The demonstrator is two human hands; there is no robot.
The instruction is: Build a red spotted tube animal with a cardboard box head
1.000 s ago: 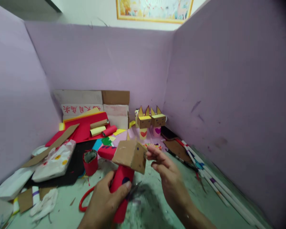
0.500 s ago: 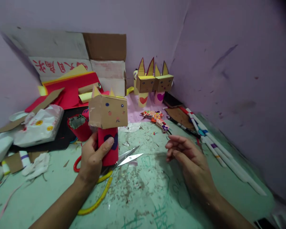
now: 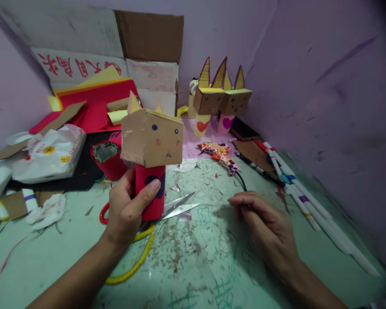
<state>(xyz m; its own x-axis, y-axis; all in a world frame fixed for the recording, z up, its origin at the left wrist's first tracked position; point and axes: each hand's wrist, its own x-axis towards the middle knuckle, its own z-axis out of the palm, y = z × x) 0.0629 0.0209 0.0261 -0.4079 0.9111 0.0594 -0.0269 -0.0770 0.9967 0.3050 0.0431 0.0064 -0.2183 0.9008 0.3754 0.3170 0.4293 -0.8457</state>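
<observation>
- the left hand (image 3: 128, 211) is wrapped around the red tube body of a cardboard figure (image 3: 164, 139), thumb across its dark patch; the boxy head sits above that grip;
- the right hand (image 3: 266, 225) is apart from it, narrow and loosely curled, with nothing seen in it; I cannot tell whether the fingertips meet the thumb;
- scissors (image 3: 181, 209) lie with blades parted just beside the left hand and the tube's lower end; lowering the figure carelessly could nick the tube or a finger;
- the large head on a slim tube looks top-heavy; a hard squeeze could dent the body, and a tilt could strain the head joint;
- the pointed ears (image 3: 134, 105) look thin; a brush from the right hand could bend them;
- a black cord (image 3: 242, 180) runs from the patterned glue gun (image 3: 216, 149) towards the right hand's fingers; a snag could drag it, and a tip, if hot, could burn;
- beyond the left hand, the box (image 3: 152, 77) bears red Chinese-style characters (image 3: 80, 66), not surely legible; nearer, green marks (image 3: 223, 294) on the table (image 3: 167, 274) form no clear word; no brand is readable.
</observation>
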